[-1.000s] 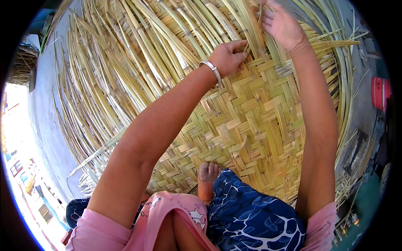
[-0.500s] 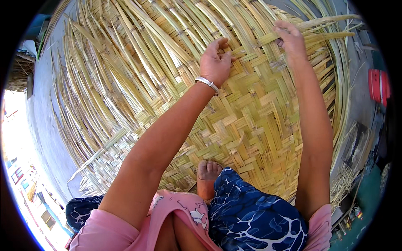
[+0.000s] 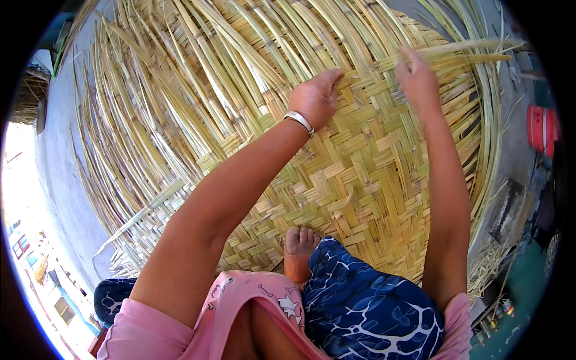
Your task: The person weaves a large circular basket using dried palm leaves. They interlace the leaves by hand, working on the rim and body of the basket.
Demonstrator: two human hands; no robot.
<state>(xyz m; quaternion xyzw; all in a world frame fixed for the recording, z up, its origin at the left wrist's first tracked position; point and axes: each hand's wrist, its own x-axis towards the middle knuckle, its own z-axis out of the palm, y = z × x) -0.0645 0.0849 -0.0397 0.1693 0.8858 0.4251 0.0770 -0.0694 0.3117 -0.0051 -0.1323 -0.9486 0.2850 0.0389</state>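
A pink short-sleeved top bears white cartoon figures; navy cloth with white branching lines and leaf outlines covers the legs; a silver bangle rings the left wrist.

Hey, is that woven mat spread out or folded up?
Spread out. The woven mat shows its zigzag weave in one broad sheet with no visible fold, and unwoven strips fan out from it.

A red object (pale band down it) at the far right, beside grey floor.
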